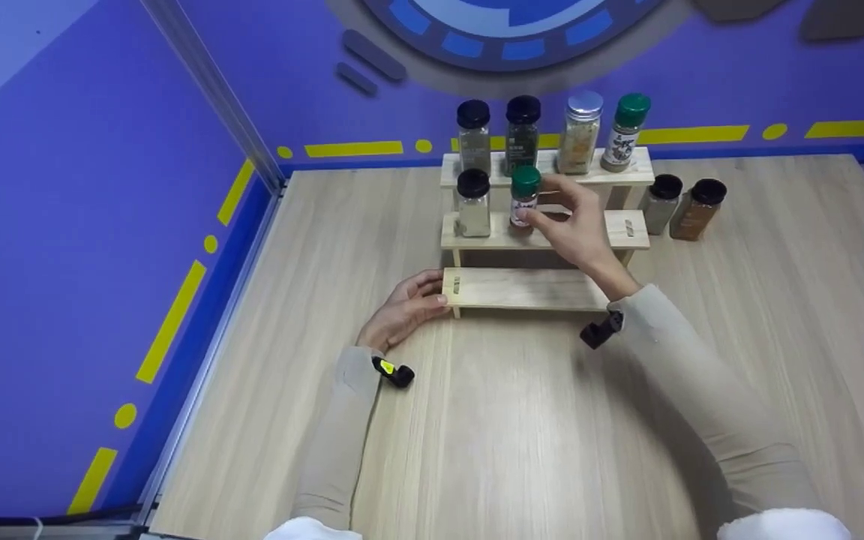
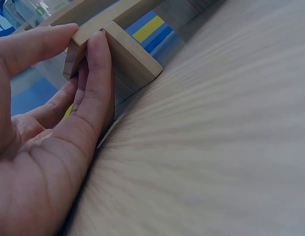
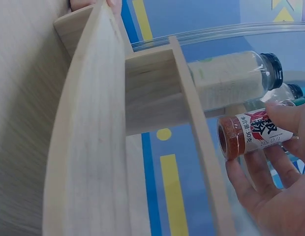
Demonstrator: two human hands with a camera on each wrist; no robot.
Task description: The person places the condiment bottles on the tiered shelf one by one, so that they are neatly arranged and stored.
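My right hand [image 1: 578,229] pinches a small spice jar [image 3: 260,129] with a green cap [image 1: 526,178], red-brown powder and a white label. It is upright at the middle tier of a three-tier wooden rack [image 1: 529,289], its base slightly above the board in the right wrist view. Left of it on that tier stands a black-capped jar of pale powder [image 1: 475,214]. My left hand [image 1: 406,309] holds the left end of the lowest tier, thumb and fingers on the wooden corner [image 2: 96,34] in the left wrist view.
On the top tier stand two black-capped jars [image 1: 522,142], a silver-capped jar [image 1: 580,139] and a green-capped jar [image 1: 622,142]. Right of the rack, a black-capped grey-green jar [image 1: 659,210] and a black-capped orange-brown jar [image 1: 696,214] stand on the table [image 1: 507,420]. A blue wall [image 1: 267,67] rises behind.
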